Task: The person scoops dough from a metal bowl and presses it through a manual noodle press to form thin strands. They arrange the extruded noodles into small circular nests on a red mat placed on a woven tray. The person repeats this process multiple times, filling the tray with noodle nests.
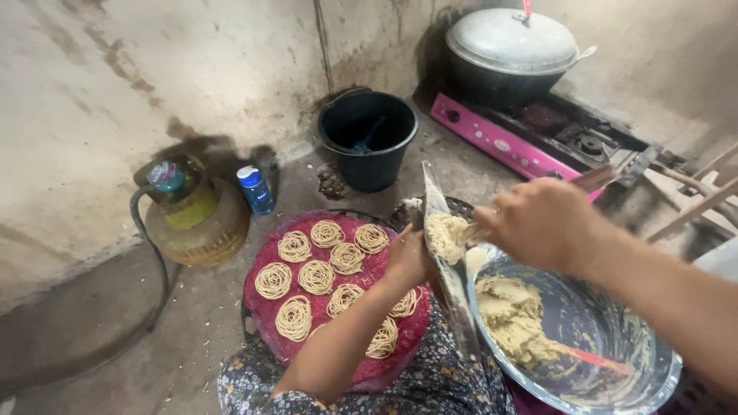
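While the left hand grips a tilted metal sheet, the right hand, fingers closed, presses dough leftward onto it

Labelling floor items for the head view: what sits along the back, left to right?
Olive-green gas cylinder → small blue-capped plastic bottle → black plastic bucket → pink tabletop gas stove, bearing a dark wok under a grey metal lid.
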